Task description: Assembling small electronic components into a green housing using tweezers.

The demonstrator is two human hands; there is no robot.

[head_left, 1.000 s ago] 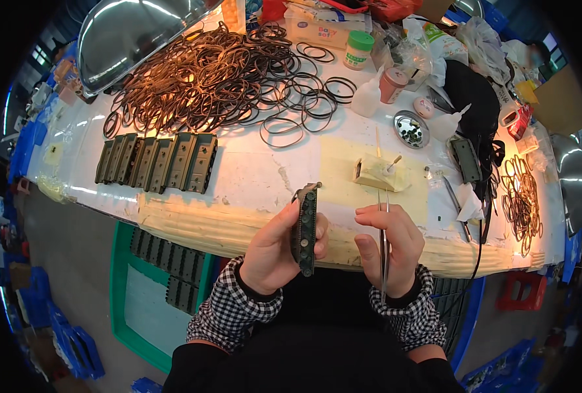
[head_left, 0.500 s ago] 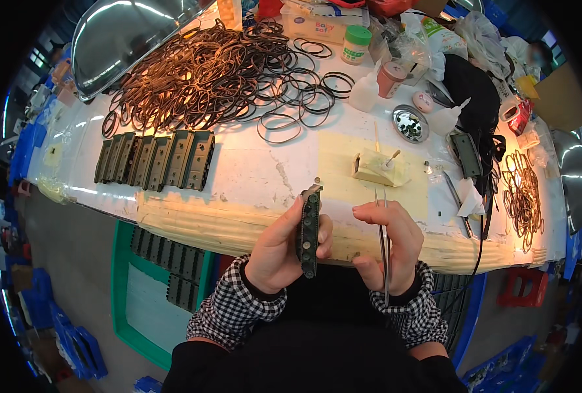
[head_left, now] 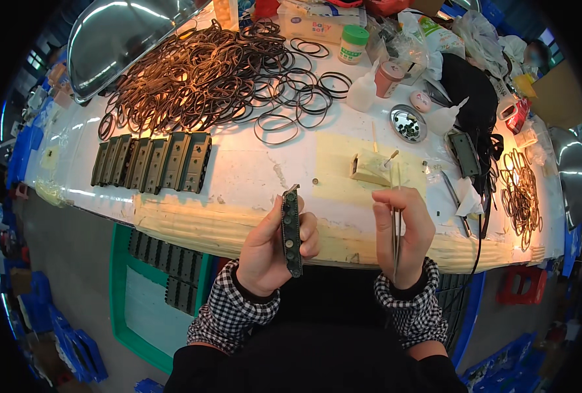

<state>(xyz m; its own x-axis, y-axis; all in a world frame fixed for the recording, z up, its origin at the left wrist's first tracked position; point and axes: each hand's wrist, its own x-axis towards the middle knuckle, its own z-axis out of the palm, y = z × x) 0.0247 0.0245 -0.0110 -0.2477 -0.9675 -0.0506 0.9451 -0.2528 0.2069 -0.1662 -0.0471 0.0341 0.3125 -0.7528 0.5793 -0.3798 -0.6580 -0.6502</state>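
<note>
My left hand (head_left: 259, 252) is closed around a narrow dark green toy tank chassis (head_left: 291, 226), held upright with its row of small road wheels facing up at me. To the right, my right hand (head_left: 414, 226) pinches a pair of metal tweezers (head_left: 396, 226). Their tips point away from me, close to a cream-coloured block (head_left: 367, 168) with a thin stick in it; whether they grip anything is too small to tell. On the tabletop just beyond the chassis lies a small round piece (head_left: 315, 181).
Several green chassis (head_left: 153, 164) stand in a row at left. Behind them heap brown rubber bands (head_left: 199, 82). A round metal dish (head_left: 409, 123) of tiny dark green parts sits at right, near a green-lidded jar (head_left: 353, 46). Below the table edge is a green tray (head_left: 117, 288).
My left hand has shifted left with the chassis, away from the small round piece. My right hand with the tweezers has moved right and away from me, toward the cream block.
</note>
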